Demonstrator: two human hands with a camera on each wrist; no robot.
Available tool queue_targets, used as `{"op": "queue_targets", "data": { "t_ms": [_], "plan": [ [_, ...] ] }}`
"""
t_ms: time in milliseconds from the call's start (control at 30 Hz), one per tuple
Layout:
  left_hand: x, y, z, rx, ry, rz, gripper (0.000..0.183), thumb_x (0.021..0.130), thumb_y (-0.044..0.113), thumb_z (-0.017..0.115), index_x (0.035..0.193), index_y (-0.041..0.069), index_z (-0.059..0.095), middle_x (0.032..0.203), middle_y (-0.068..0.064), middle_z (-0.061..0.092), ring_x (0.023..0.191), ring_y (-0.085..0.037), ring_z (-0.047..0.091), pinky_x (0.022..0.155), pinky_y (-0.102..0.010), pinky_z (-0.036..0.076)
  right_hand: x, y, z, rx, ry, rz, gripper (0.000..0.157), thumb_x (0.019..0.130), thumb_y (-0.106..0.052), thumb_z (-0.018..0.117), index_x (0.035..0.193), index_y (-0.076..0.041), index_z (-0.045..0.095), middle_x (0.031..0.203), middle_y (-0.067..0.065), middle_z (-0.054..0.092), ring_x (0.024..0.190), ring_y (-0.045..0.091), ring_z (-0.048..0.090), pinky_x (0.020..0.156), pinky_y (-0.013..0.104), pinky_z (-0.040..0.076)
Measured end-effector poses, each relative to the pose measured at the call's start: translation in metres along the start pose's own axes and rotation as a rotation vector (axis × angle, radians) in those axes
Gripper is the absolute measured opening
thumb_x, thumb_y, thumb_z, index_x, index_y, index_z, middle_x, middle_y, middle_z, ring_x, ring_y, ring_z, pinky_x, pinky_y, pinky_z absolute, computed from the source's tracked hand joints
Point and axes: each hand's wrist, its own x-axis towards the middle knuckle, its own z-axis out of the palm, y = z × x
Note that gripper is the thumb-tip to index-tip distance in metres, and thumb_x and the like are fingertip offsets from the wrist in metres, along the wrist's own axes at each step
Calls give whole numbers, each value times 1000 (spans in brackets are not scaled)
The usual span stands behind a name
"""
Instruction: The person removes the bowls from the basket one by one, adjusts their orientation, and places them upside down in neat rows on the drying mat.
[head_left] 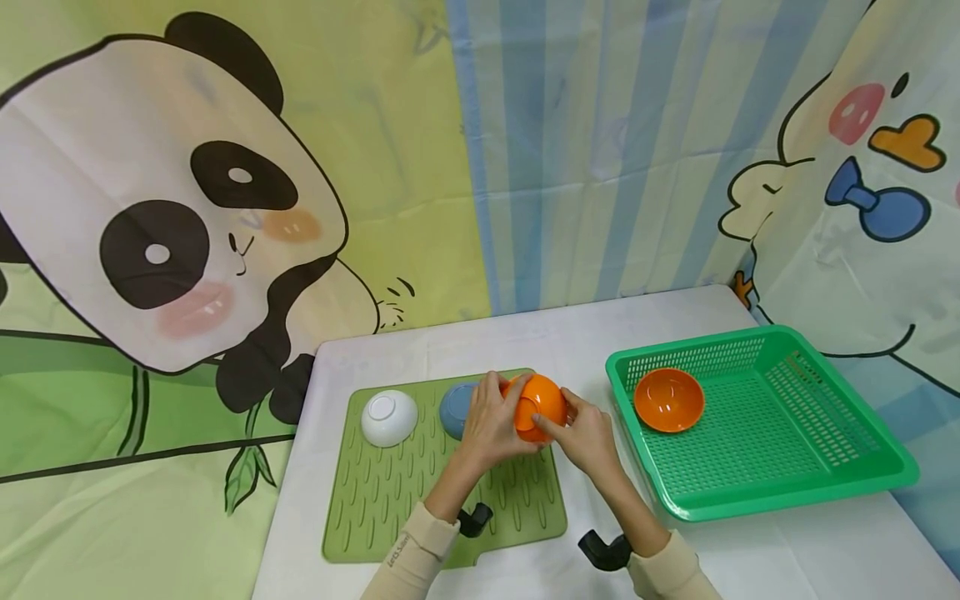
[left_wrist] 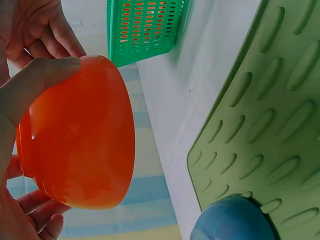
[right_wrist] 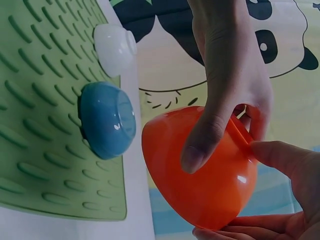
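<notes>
Both hands hold an orange bowl (head_left: 547,398) in the air above the right part of the green mat (head_left: 397,492), its foot ring facing the person. My left hand (head_left: 491,421) grips its left side, thumb along the outer wall, as the right wrist view shows. On the other side, my right hand (head_left: 590,432) pinches the bowl, with its thumb (right_wrist: 280,156) at the foot ring and fingers beneath the wall. A blue bowl (right_wrist: 107,120) sits upside down on the mat just beyond the left hand, partly hidden by it in the head view. Further left stands an upturned white bowl (head_left: 390,418).
To the right is a green plastic basket (head_left: 787,503) with perforated walls. Another orange bowl (head_left: 669,400) rests in its left end, opening upward. The white table (head_left: 525,329) ends at patterned curtains behind. Black wrist mounts (head_left: 604,552) sit near both cuffs.
</notes>
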Motion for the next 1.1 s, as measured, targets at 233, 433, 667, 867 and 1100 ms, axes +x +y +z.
{"op": "queue_targets", "data": {
  "t_ms": [233, 433, 667, 867, 1100],
  "plan": [
    [-1, 0, 0, -1, -7, -1, 91, 54, 61, 76, 130, 18, 51, 99, -10, 41, 85, -19, 39, 71, -30, 34, 0, 0, 1, 12, 4, 17, 72, 75, -38, 75, 126, 9, 52, 115, 24, 60, 95, 35, 62, 74, 41, 53],
    [-1, -1, 0, -3, 2, 1, 92, 53, 61, 77, 131, 18, 50, 99, -9, 41, 85, -19, 39, 71, -30, 34, 1, -1, 0, 14, 12, 26, 70, 75, -37, 76, 124, 8, 54, 113, 23, 61, 94, 34, 62, 73, 41, 53],
    [-1, -1, 0, 0, 8, 3, 92, 53, 60, 77, 131, 19, 51, 99, -9, 41, 85, -19, 39, 70, -29, 34, 2, -1, 0, 41, 12, 38, 68, 75, -34, 77, 123, 8, 55, 112, 23, 61, 94, 34, 63, 73, 40, 54],
    [-2, -1, -1, 9, -3, 3, 92, 54, 62, 75, 131, 19, 51, 100, -9, 42, 85, -19, 39, 71, -29, 35, 3, -1, 0, 56, 1, 54, 67, 75, -34, 76, 123, 7, 55, 112, 23, 61, 95, 33, 63, 73, 39, 54],
    [-7, -5, 2, -59, 43, -12, 94, 57, 62, 75, 133, 16, 47, 111, -10, 44, 97, -22, 44, 81, -36, 40, 6, -2, -2, 116, -30, 91, 65, 76, -33, 75, 123, 7, 55, 114, 23, 60, 99, 35, 61, 77, 40, 52]
  ]
}}
